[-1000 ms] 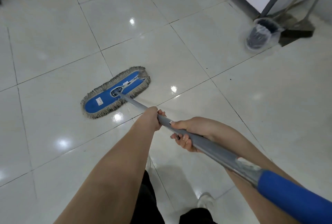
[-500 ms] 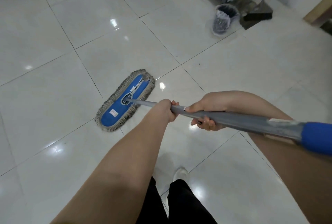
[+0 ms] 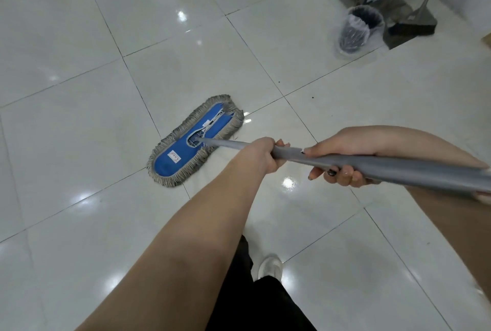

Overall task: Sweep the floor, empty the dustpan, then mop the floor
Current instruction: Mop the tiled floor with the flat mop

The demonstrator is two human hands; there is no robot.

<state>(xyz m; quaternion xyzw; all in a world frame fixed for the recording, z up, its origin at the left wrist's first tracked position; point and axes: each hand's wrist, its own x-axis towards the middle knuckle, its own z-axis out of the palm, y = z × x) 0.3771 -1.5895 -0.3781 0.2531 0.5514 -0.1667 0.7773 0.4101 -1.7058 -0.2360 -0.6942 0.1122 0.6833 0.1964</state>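
Out on the tiled floor (image 3: 79,118) the mop (image 3: 195,142) lay flat ahead, left hand (image 3: 261,156) and right hand (image 3: 342,164) both wrapped tight round its handle (image 3: 398,168). Biggest risk imo was swinging it wide and knocking over the bin (image 3: 357,29) nearby, or slipping on that glossy tile.

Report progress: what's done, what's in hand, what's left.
Done, apparently: broom and dustpan parked beside the lined bin. In hand: left hand and right hand grip the mop handle, mop head flat on the floor. Left: specks near the bin.
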